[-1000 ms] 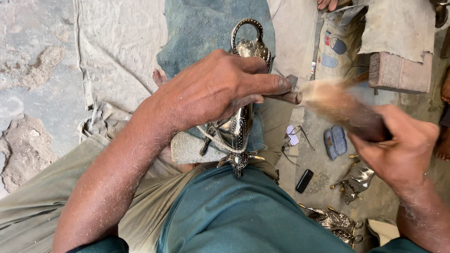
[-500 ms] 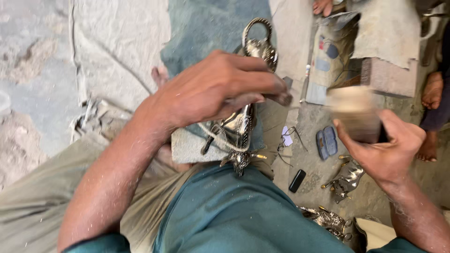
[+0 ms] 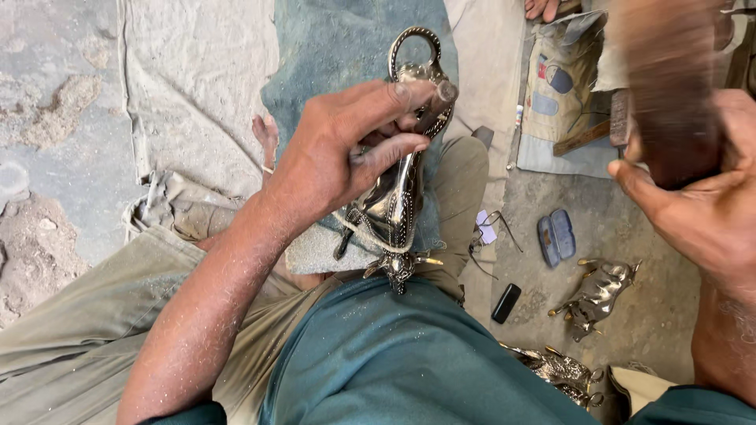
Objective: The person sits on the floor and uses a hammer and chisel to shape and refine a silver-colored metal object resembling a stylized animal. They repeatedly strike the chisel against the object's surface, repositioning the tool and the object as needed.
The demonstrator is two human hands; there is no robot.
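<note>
**Silver figure steadied on the lap, wooden tool raised at right**

Left hand (image 3: 339, 157) was closed around the upper part of an ornate silver-coloured metal figure (image 3: 394, 212); thumb and fingers (image 3: 386, 149) wrapped its body just below the looped handle at the top. The figure stood roughly upright, resting on a folded grey-green pad (image 3: 315, 252) on the person's thigh, lower end with small gold-tipped points close to the teal shirt (image 3: 409, 362). A pale cord crossed the lower body of the figure.

Right hand (image 3: 701, 197) was held up and well apart from the left, fingers curled around a brown wooden tool (image 3: 669, 86). The tool was blurred; its exact shape could not be told. It did not touch the figure.

Surroundings: blue-green cloth (image 3: 346, 47) and a pale canvas sheet (image 3: 197, 86) lay on the rough ground beyond the knee. To the right, on bare ground, a second silver animal-shaped figure (image 3: 598, 295) lay on its side, near an open blue spectacle case (image 3: 556, 236), a pair of glasses (image 3: 492, 232) and a small black oblong object (image 3: 506, 303). More silver pieces (image 3: 559, 370) lay beside the right forearm. Another person's toes (image 3: 543, 8) showed at the top edge.
</note>
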